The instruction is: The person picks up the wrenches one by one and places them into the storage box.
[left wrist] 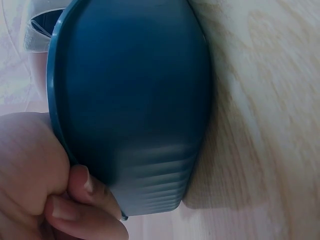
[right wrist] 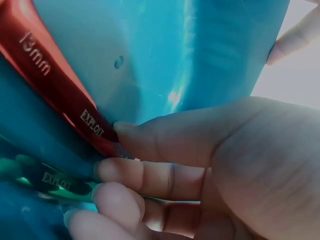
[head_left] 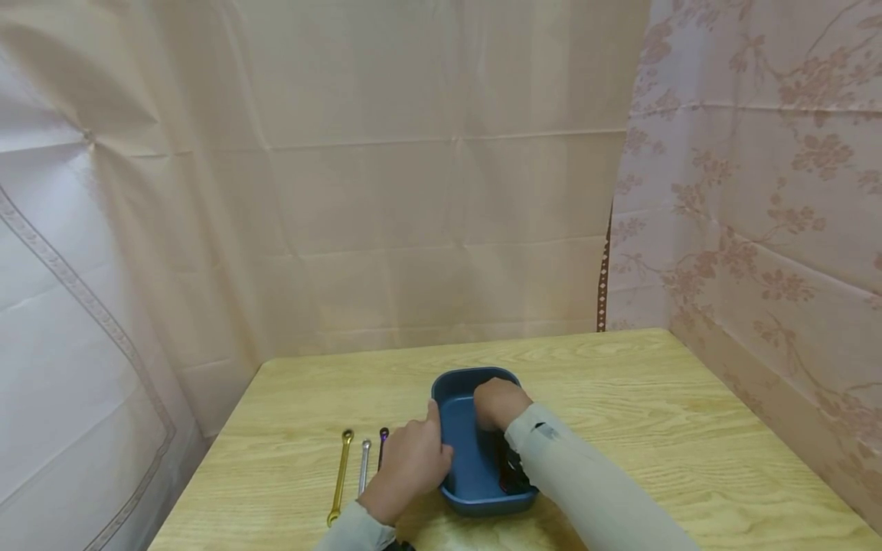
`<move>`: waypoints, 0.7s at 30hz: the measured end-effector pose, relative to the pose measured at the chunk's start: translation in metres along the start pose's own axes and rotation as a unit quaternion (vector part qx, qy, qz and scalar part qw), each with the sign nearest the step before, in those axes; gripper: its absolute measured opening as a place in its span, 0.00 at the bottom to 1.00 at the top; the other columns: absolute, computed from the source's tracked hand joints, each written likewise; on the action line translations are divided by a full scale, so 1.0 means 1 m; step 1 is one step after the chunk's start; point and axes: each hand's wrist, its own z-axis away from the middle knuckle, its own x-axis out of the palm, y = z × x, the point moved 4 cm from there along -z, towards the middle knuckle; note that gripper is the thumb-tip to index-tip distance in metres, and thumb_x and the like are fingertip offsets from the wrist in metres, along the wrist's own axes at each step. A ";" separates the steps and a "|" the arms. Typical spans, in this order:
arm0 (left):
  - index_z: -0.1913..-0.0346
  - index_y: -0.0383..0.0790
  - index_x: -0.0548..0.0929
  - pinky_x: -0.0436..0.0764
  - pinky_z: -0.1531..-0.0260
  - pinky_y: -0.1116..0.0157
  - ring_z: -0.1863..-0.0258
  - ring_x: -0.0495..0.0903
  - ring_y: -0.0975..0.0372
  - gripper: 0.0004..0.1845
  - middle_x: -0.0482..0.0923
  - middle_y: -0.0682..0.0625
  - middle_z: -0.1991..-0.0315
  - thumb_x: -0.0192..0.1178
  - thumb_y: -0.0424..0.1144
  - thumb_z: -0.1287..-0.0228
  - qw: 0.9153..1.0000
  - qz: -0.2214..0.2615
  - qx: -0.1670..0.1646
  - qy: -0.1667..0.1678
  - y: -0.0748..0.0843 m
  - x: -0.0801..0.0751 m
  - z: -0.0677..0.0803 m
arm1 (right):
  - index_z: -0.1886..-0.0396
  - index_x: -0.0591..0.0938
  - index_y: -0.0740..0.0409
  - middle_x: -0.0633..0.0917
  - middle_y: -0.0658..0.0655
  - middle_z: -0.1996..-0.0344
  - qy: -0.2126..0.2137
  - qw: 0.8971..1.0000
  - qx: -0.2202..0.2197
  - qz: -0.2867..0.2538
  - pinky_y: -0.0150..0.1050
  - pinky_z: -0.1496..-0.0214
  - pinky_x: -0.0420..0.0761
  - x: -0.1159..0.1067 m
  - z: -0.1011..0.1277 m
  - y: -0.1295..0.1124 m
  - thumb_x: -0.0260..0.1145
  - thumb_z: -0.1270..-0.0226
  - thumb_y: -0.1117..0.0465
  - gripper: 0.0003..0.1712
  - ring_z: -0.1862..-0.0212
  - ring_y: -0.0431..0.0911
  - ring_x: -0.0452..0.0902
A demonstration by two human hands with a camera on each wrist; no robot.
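Lower centre of the worktop [head_left: 620, 398]: left hand [head_left: 412, 463] grips the blue tray [head_left: 475, 467] rim while right hand [head_left: 498, 403] pinches a red wrench [right wrist: 55, 95] inside (a loose pinch could drop it, clattering)

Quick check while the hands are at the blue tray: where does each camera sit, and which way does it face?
Head: looks forward and down at the table; both hands and sleeves show, left hand on the tray, right hand in it.
Left wrist: beside the tray's outer wall; fingers on its rim.
Right wrist: inside the tray; fingers on a red wrench.
All three views show the tray.
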 end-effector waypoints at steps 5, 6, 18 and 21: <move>0.22 0.32 0.62 0.65 0.87 0.62 0.89 0.68 0.59 0.42 0.69 0.52 0.87 0.62 0.47 0.33 1.000 -0.002 0.001 -0.002 0.000 0.000 0.000 | 0.63 0.87 0.59 0.83 0.55 0.69 0.027 1.000 -0.008 -0.009 0.41 0.64 0.77 0.000 0.000 0.001 0.63 0.25 0.62 0.08 0.70 0.47 0.76; 0.22 0.31 0.62 0.65 0.87 0.62 0.89 0.68 0.59 0.42 0.69 0.52 0.87 0.62 0.46 0.33 1.000 -0.002 0.002 -0.001 0.000 0.000 0.000 | 0.63 0.87 0.59 0.83 0.55 0.70 0.030 0.999 -0.008 -0.012 0.41 0.65 0.77 0.000 0.000 0.001 0.64 0.26 0.62 0.08 0.71 0.47 0.76; 0.22 0.31 0.62 0.65 0.87 0.62 0.89 0.68 0.59 0.42 0.69 0.52 0.87 0.62 0.46 0.33 1.000 0.001 0.002 -0.002 0.001 -0.001 0.000 | 0.64 0.86 0.57 0.82 0.54 0.71 0.043 0.999 -0.018 -0.019 0.41 0.64 0.77 0.003 -0.004 0.005 0.65 0.28 0.65 0.05 0.71 0.47 0.76; 0.22 0.31 0.62 0.65 0.87 0.62 0.89 0.68 0.59 0.42 0.69 0.52 0.87 0.62 0.46 0.33 1.000 -0.001 0.001 -0.001 0.000 0.000 0.000 | 0.65 0.86 0.58 0.81 0.54 0.74 0.044 0.998 -0.023 -0.030 0.40 0.66 0.77 0.003 -0.003 0.006 0.65 0.28 0.66 0.05 0.72 0.47 0.75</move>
